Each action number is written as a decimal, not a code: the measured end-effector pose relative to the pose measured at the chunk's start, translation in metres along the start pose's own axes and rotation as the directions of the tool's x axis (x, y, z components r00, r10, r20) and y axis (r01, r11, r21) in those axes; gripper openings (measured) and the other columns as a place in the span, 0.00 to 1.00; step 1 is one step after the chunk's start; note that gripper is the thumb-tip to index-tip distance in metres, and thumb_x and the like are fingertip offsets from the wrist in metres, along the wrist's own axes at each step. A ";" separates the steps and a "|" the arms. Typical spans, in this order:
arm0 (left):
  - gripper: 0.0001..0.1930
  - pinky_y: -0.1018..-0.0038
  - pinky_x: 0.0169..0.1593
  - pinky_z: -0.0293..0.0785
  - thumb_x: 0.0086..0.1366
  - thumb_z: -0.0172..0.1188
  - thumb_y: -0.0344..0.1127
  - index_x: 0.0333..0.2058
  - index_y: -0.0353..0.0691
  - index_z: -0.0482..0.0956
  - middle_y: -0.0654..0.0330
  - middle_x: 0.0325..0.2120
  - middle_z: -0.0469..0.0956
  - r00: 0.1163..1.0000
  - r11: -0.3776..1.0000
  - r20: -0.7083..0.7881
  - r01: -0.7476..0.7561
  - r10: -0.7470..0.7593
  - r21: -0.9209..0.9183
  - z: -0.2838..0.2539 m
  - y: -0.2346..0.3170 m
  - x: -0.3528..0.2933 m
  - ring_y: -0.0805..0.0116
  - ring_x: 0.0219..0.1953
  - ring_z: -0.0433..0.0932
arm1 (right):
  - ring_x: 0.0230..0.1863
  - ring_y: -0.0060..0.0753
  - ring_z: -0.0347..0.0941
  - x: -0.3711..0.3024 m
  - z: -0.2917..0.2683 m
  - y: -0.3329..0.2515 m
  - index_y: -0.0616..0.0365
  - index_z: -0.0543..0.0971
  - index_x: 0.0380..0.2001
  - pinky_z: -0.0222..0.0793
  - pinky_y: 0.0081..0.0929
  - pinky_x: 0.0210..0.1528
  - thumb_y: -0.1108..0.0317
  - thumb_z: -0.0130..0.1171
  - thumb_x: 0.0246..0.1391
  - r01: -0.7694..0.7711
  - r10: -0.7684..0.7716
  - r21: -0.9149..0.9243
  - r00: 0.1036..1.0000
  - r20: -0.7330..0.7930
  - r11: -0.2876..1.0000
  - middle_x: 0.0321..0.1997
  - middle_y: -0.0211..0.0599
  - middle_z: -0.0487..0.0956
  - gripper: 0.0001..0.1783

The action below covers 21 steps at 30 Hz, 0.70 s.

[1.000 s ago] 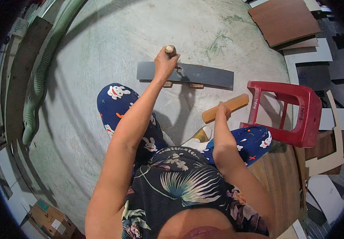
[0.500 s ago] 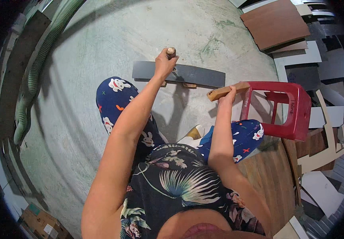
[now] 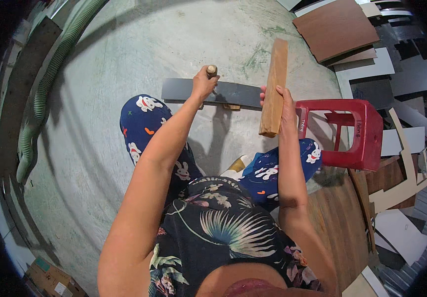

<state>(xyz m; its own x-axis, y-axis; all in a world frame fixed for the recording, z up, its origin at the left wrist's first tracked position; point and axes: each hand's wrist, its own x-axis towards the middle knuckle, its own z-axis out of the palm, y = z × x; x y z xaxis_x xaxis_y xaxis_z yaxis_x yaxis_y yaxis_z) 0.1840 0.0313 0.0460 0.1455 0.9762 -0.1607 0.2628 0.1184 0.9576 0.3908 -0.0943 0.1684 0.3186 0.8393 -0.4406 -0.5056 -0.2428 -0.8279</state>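
A long dark grey board [image 3: 179,90] lies in front of me, raised off the floor on a small wooden piece [image 3: 231,107]. My left hand [image 3: 204,84] is closed round an upright chisel [image 3: 212,70] with a rounded wooden handle, held over the board's middle. The chisel's lower part is mostly hidden by the fingers and shadow. To the right, my right hand [image 3: 285,105] grips a long, squared wooden block [image 3: 274,89]. The block is raised and points away from me, covering the board's right end.
A red plastic stool [image 3: 369,133] stands right of my knee. Stacked panels and offcuts [image 3: 339,27] fill the right side. A green ribbed hose [image 3: 43,94] runs along a dark beam [image 3: 23,89] on the left. A cardboard box [image 3: 52,279] sits at the lower left.
My right hand has raised the wooden block and turned it from lying crosswise to pointing away from me. My left hand keeps its hold on the chisel, shifted slightly.
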 end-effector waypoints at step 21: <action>0.22 0.70 0.43 0.77 0.53 0.68 0.30 0.49 0.40 0.77 0.55 0.37 0.82 0.992 0.967 0.030 -0.126 0.123 0.221 0.004 0.004 0.000 0.64 0.38 0.82 | 0.32 0.26 0.77 -0.023 0.017 0.000 0.62 0.65 0.58 0.76 0.22 0.30 0.57 0.57 0.55 0.185 -0.160 -0.109 0.966 0.205 0.977 0.41 0.42 0.78 0.32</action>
<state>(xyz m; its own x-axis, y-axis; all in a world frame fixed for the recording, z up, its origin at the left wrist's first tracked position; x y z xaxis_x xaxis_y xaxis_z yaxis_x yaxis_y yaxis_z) 0.1885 0.0309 0.0488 0.2053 0.9775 -0.0491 0.4467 -0.0489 0.8934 0.3694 -0.1056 0.1846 0.2247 0.9489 -0.2216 -0.3472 -0.1346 -0.9281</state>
